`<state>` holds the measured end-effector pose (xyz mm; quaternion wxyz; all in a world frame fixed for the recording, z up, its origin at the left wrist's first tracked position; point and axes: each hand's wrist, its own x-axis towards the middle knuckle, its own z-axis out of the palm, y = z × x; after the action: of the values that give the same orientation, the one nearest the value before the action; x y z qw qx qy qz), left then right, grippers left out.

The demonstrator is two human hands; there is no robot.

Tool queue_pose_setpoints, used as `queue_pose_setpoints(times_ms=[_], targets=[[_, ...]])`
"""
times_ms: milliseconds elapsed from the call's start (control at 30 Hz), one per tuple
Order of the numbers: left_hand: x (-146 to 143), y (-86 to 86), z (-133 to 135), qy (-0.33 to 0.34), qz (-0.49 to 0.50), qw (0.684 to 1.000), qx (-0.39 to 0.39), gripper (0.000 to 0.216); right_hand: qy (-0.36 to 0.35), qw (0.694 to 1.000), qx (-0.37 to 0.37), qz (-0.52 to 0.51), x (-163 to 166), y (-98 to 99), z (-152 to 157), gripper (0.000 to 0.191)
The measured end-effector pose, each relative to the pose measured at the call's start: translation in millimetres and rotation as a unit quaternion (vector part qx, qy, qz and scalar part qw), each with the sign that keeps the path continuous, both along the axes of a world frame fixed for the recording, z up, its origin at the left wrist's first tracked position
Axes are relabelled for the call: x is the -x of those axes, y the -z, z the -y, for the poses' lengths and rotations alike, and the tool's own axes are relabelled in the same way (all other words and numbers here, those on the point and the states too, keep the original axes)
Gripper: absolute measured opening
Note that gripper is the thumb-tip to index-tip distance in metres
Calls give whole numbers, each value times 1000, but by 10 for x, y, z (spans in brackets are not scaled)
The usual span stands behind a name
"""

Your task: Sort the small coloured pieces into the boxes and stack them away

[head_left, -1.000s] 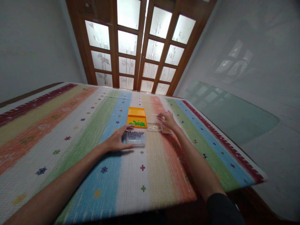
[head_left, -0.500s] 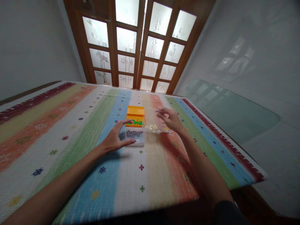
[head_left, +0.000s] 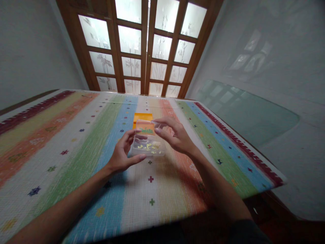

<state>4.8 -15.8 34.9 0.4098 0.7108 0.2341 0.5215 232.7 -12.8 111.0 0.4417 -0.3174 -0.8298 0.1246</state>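
Note:
My right hand (head_left: pixel 172 133) pinches the upper right edge of an opened clear plastic box (head_left: pixel 161 149), its lid tilted up at the far side. Small pale yellow pieces (head_left: pixel 147 146) lie scattered in it. On the left, my left hand (head_left: pixel 124 149) curves around the clear plastic, fingers at the far side and thumb along the near edge. Dark pieces (head_left: pixel 141 137) show faintly through the plastic, seemingly from another box underneath. Behind stands an open orange box (head_left: pixel 143 116); its green pieces (head_left: pixel 146 130) are seen through the clear lid.
A striped, patterned cloth (head_left: pixel 149 189) covers the table. Wooden doors with frosted panes (head_left: pixel 146 51) stand beyond its far edge. A pale wall (head_left: pixel 291 101) rises along the right side, and a small thin item (head_left: pixel 86 96) lies far left.
My right hand has brought the clear box with the yellow pieces left and nearer, over the box with dark pieces. My left fingers have curled slightly. The view has shifted a little.

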Motion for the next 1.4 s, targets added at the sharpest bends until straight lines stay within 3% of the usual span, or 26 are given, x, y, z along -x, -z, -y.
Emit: queue_pose_setpoints(times_ms=[233,567,933,1033,1200,1300,1400], targets=[[3,-65,-8,29,48,997,51,67,-63,992,-106,39,63,106,151,67],[-8,-48,9,11,56,995,80,68,-17,982,-177,66,140,311,177,29],[-26,-96,9,32,107,988,108,61,-30,974,-217,50,163,368,128,25],[-11,-104,-12,31,106,988,108,60,-25,979,-196,55,169,361,125,30],[73,-63,-134,25,68,993,94,64,-11,997,-77,27,110,437,50,62],[148,24,-248,1,6,998,58,68,-27,1000,5,-4,44,552,-43,63],[225,120,-339,-40,-89,995,8,68,-49,998,42,-2,-6,671,-137,66]])
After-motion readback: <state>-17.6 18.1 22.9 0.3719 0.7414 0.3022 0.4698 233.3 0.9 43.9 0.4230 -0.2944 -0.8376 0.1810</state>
